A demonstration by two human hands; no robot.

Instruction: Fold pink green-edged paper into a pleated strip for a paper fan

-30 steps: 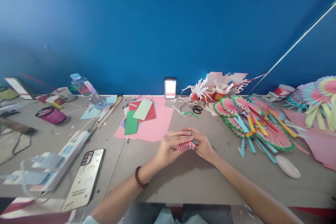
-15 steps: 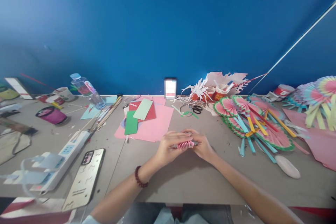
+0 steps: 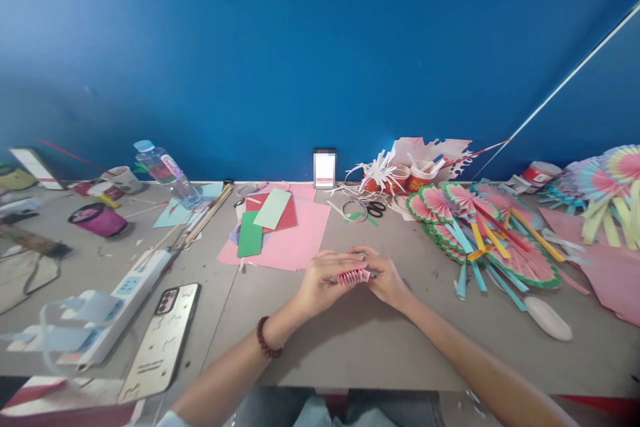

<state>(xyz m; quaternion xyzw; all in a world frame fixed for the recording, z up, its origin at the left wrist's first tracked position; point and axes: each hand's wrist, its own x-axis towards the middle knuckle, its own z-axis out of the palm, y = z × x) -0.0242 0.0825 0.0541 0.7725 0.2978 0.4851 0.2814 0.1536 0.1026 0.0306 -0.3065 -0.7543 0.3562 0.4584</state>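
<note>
Between my two hands, above the grey table, is a small pink strip of accordion-folded paper (image 3: 354, 277) with its zigzag edge facing me. My left hand (image 3: 324, 280) is closed around its left part, fingers laid over the top. On the other end, my right hand (image 3: 384, 278) pinches the paper, and the fingertips of both hands meet above it. Part of the folded paper is hidden by the fingers. Beyond my left hand lie pink sheets (image 3: 310, 233) with a green card (image 3: 250, 233), a pale green card (image 3: 273, 207) and a red card (image 3: 287, 215) on them.
Pleated paper fans (image 3: 530, 260) with coloured strips lie at right, near a white oval object (image 3: 549, 318). Black-handled scissors (image 3: 376, 208) and a tape ring (image 3: 355, 211) sit farther back. At left are a phone (image 3: 163, 340), a power strip (image 3: 127, 300) and a bottle (image 3: 167, 173).
</note>
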